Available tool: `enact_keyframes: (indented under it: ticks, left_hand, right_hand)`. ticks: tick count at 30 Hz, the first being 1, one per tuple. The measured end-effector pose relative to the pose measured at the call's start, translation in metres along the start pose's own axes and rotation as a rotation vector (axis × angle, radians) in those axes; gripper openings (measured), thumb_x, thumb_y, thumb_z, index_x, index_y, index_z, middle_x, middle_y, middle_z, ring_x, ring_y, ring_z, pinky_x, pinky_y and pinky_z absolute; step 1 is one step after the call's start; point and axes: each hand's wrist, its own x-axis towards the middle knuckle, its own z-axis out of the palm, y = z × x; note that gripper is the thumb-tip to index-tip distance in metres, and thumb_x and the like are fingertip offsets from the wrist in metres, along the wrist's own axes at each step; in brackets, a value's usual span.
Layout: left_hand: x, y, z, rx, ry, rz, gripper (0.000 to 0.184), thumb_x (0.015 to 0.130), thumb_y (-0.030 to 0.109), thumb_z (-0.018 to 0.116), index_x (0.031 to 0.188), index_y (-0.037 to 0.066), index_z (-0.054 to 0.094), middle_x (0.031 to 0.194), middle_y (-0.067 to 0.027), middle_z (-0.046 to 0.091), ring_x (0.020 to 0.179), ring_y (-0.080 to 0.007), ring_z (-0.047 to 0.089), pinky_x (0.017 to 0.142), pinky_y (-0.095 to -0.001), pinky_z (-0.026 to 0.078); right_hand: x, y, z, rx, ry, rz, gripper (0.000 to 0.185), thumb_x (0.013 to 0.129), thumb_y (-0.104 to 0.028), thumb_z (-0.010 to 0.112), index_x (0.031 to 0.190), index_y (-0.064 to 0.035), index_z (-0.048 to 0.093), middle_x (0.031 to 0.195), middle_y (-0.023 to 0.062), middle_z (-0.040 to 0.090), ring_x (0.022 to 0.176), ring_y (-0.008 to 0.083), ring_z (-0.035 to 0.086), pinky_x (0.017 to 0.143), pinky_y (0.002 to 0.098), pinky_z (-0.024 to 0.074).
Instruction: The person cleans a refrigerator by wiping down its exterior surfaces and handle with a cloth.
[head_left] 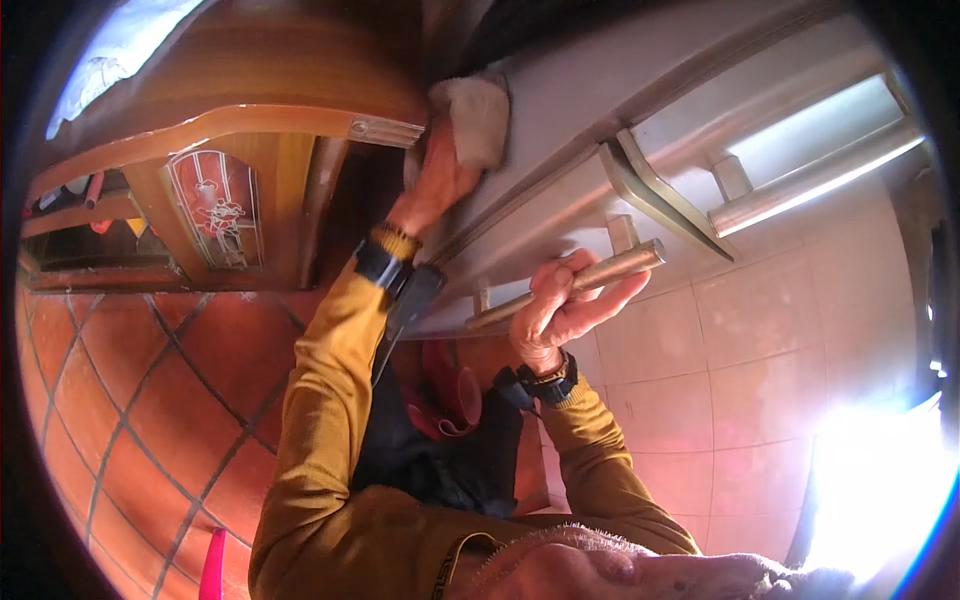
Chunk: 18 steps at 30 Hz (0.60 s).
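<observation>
Cloth (478, 118), pale and bunched, sits near twelve o'clock of the view, against a grey metal panel (575, 85); its longer axis runs roughly from twelve to six, though the folds make any one pointing end hard to tell. The left hand (440, 178) holds it, the forearm aimed toward one o'clock; the fingers are mostly covered by the cloth, so how far they are spread beneath it cannot be told.

Near the centre, slightly toward three o'clock, is a round metal bar handle (618, 266), fixed by brackets to a pale door; its long axis runs from between eight and nine to between two and three, the bare round end pointing the latter way. The right hand (565, 305) is hooked around this bar, some fingers over its far side, one stretched along the near side toward two o'clock; that forearm leans toward eleven.

A second bar handle (800, 190), nearly parallel, lies between two and three o'clock; a wooden cabinet (280, 75) stands at ten; red floor tiles (195, 400) spread at eight; a pale tiled wall (660, 425) fills four; black bands (379, 266) circle both wrists.
</observation>
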Motion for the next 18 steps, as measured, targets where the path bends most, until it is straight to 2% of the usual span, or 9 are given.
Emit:
enact_keyframes:
  ticks: [3, 7, 8, 9, 10, 13, 14, 16, 18]
  left_hand:
    - [0.018, 0.005, -0.005, -0.201, 0.047, -0.133, 0.04, 0.1, 0.022, 0.042, 0.135, 0.004, 0.045, 0.13, -0.0106, 0.053, 0.117, -0.0198, 0.051, 0.102, -0.032, 0.039]
    - [-0.008, 0.035, -0.015, -0.611, 0.109, -0.27, 0.039, 0.096, 0.02, 0.045, 0.132, 0.003, 0.047, 0.126, -0.0114, 0.055, 0.115, -0.0212, 0.053, 0.1, -0.0327, 0.041]
    - [-0.01, 0.033, -0.014, -0.632, 0.131, -0.238, 0.039, 0.096, 0.019, 0.046, 0.131, 0.003, 0.048, 0.125, -0.0117, 0.056, 0.115, -0.0216, 0.053, 0.099, -0.0329, 0.041]
    - [-0.015, 0.026, -0.009, -0.659, 0.005, -0.322, 0.039, 0.095, 0.019, 0.047, 0.13, 0.002, 0.048, 0.125, -0.0119, 0.056, 0.114, -0.0219, 0.054, 0.099, -0.0331, 0.041]
    - [-0.018, 0.017, -0.011, -0.67, 0.045, -0.235, 0.039, 0.094, 0.018, 0.048, 0.129, 0.002, 0.049, 0.124, -0.0121, 0.057, 0.114, -0.0223, 0.054, 0.098, -0.0333, 0.041]
    - [0.007, -0.001, -0.007, -0.378, 0.032, -0.147, 0.038, 0.092, 0.017, 0.051, 0.127, 0.001, 0.051, 0.121, -0.0127, 0.058, 0.112, -0.0233, 0.055, 0.097, -0.0339, 0.042]
    - [0.009, 0.001, -0.009, -0.37, 0.034, -0.173, 0.038, 0.091, 0.016, 0.052, 0.126, 0.001, 0.052, 0.121, -0.013, 0.059, 0.111, -0.0237, 0.056, 0.097, -0.0341, 0.042]
    - [0.002, 0.015, -0.013, -0.501, 0.079, -0.283, 0.038, 0.09, 0.015, 0.054, 0.125, 0.0, 0.053, 0.119, -0.0134, 0.06, 0.11, -0.0244, 0.056, 0.096, -0.0345, 0.043]
    - [-0.007, 0.029, -0.018, -0.613, 0.14, -0.225, 0.038, 0.088, 0.014, 0.056, 0.123, 0.0, 0.054, 0.117, -0.0138, 0.061, 0.109, -0.0251, 0.057, 0.095, -0.0349, 0.044]
  right_hand:
    - [-0.001, 0.0, 0.0, 0.01, 0.015, 0.014, 0.084, 0.089, 0.003, 0.04, 0.153, -0.0229, -0.008, 0.087, 0.0069, 0.05, 0.057, 0.0089, 0.037, 0.05, 0.023, 0.035]
    - [-0.004, 0.003, -0.003, 0.013, -0.006, 0.012, 0.086, 0.088, 0.004, 0.041, 0.152, -0.0233, -0.008, 0.096, 0.0082, 0.052, 0.059, 0.0086, 0.039, 0.051, 0.0229, 0.0364]
    - [-0.004, 0.003, -0.002, 0.014, -0.009, 0.013, 0.086, 0.088, 0.004, 0.041, 0.152, -0.0233, -0.008, 0.096, 0.0082, 0.052, 0.059, 0.0086, 0.039, 0.051, 0.0229, 0.0364]
    - [-0.004, 0.003, -0.001, 0.039, 0.012, 0.023, 0.086, 0.088, 0.005, 0.042, 0.152, -0.0239, -0.007, 0.097, 0.0083, 0.052, 0.059, 0.0086, 0.04, 0.051, 0.0227, 0.0368]
    - [-0.004, 0.004, -0.001, 0.06, 0.039, 0.036, 0.087, 0.087, 0.005, 0.042, 0.152, -0.0244, -0.007, 0.099, 0.0083, 0.052, 0.06, 0.0086, 0.041, 0.051, 0.0225, 0.0373]
    - [-0.004, 0.004, -0.003, 0.003, 0.001, 0.026, 0.086, 0.088, 0.004, 0.043, 0.153, -0.0245, -0.005, 0.099, 0.008, 0.051, 0.061, 0.0088, 0.043, 0.051, 0.0228, 0.0377]
    - [-0.005, 0.004, -0.004, -0.024, -0.007, 0.023, 0.086, 0.088, 0.004, 0.043, 0.153, -0.0239, -0.006, 0.098, 0.0079, 0.051, 0.061, 0.0089, 0.043, 0.051, 0.0232, 0.0383]
    - [-0.004, 0.004, -0.002, 0.005, 0.008, 0.014, 0.086, 0.088, 0.004, 0.042, 0.152, -0.0231, -0.007, 0.098, 0.0081, 0.051, 0.061, 0.0091, 0.043, 0.051, 0.0232, 0.0388]
    - [-0.004, 0.004, -0.001, 0.021, 0.017, 0.016, 0.086, 0.088, 0.004, 0.042, 0.152, -0.0223, -0.009, 0.099, 0.0082, 0.051, 0.061, 0.0092, 0.043, 0.052, 0.0232, 0.0392]
